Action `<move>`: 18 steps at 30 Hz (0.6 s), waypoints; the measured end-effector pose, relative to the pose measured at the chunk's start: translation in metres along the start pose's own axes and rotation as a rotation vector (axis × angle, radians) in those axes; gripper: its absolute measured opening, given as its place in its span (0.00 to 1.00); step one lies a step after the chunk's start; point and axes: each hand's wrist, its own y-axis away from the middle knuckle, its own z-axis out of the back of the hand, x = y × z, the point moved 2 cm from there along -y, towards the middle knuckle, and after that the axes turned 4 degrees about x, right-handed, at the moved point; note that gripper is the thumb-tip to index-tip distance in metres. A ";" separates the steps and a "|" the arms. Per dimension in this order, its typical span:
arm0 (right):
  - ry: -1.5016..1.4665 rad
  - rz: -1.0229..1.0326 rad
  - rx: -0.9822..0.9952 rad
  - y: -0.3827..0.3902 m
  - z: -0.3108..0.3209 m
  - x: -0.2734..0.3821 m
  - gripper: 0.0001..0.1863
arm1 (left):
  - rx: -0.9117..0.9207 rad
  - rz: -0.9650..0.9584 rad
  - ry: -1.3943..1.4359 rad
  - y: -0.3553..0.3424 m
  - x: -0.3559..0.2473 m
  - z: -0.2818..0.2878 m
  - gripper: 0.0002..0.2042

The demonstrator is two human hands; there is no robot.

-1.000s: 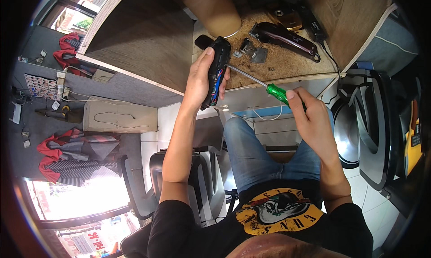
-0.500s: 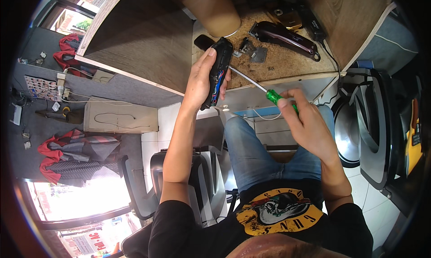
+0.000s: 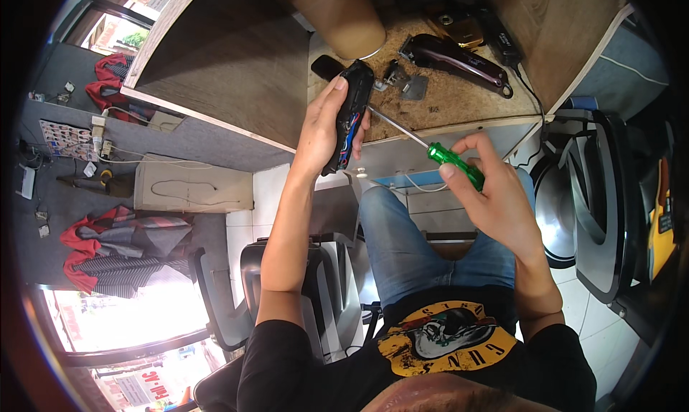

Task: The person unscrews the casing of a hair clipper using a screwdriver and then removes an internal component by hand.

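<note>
My left hand [image 3: 320, 128] grips a black hair clipper body [image 3: 357, 82] with its side opened, held tilted above the near edge of the shelf. Blue and red wires show inside its lower half. In my right hand [image 3: 497, 200] is a screwdriver [image 3: 453, 165] with a clear green handle, pinched between thumb and fingers. The metal shaft points up and left, and its tip meets the right side of the clipper body; what exactly it touches is too small to tell. Beyond the clipper lie small detached metal and dark parts [image 3: 411, 87].
A dark maroon clipper [image 3: 459, 62] lies on the hair-strewn wooden shelf [image 3: 459, 107]. Behind stand a tan cylinder [image 3: 334, 17] and a black corded device [image 3: 499, 39]. A small black piece [image 3: 326, 67] sits left. Wooden side panels [image 3: 215, 60] flank the shelf, with a drawer below.
My right hand's fingers have shifted on the green handle, showing more of it, and the handle looks turned. The clipper body has barely moved.
</note>
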 end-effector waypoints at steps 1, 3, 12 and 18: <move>-0.012 -0.016 -0.034 0.001 0.001 -0.002 0.15 | 0.001 -0.002 -0.001 0.000 0.000 0.000 0.21; -0.025 -0.033 -0.068 0.001 0.003 -0.006 0.15 | 0.004 -0.001 0.000 0.000 0.000 0.001 0.21; 0.054 0.215 -0.171 -0.003 0.001 -0.010 0.13 | -0.037 -0.016 -0.044 0.000 0.000 -0.003 0.27; -0.004 -0.031 -0.011 0.000 -0.001 -0.006 0.14 | -0.003 0.002 0.002 0.000 0.001 0.001 0.21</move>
